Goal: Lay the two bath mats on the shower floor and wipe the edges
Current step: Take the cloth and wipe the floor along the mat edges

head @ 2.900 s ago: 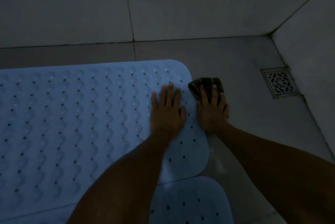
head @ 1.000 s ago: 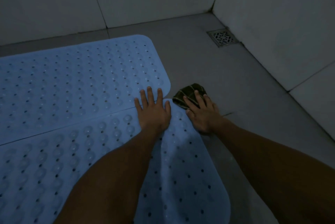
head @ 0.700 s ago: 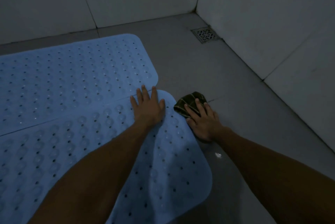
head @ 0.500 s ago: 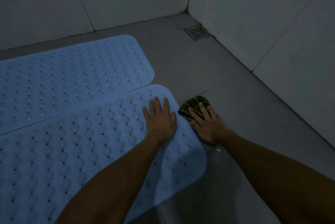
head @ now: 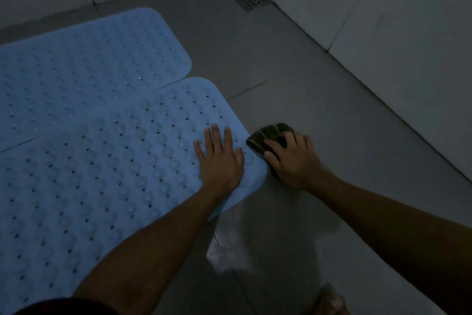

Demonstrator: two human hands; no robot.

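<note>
Two blue bath mats lie side by side on the shower floor, the near mat touching the far mat. The left hand presses flat, fingers straight, on the near mat's corner. The right hand's grip curls over a dark cloth (folded) just beside that edge.

The dim shower corner is lined with large pale wall tiles split by thin dark grout lines. The grey tiled floor meets them along a dark seam. A small square metal drain grate sits in the far corner (its pattern blurred). A faint wet sheen shows on the near floor.
</note>
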